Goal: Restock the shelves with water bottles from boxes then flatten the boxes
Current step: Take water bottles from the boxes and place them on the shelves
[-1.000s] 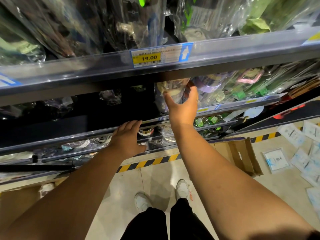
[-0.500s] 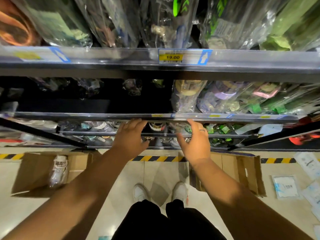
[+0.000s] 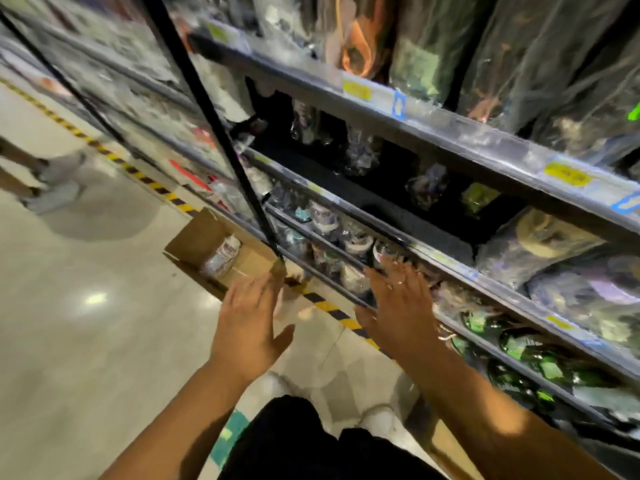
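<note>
An open cardboard box [image 3: 194, 242] sits on the floor at the foot of the shelves, with one plastic-wrapped bottle [image 3: 221, 256] lying inside. My left hand [image 3: 247, 323] hovers over the floor just in front of the box, fingers spread, holding nothing. My right hand [image 3: 398, 306] is stretched flat, fingertips at the front rail of a lower shelf [image 3: 464, 271] lined with wrapped bottles [image 3: 349, 242]. The shelf above [image 3: 398, 216] is mostly bare and dark, with a few wrapped bottles at the back. The frame is blurred by motion.
A black upright post [image 3: 221, 133] of the shelving stands between me and the box. Yellow-black tape [image 3: 145, 178] marks the floor along the shelves. Another person's legs [image 3: 38, 181] are at the far left. Part of another cardboard box [image 3: 436, 441] shows by my right foot.
The view has swung left, bringing the floor box closer to centre. My left hand has come off the shelf rail and dropped over the floor; my right hand stays near the lower rail.
</note>
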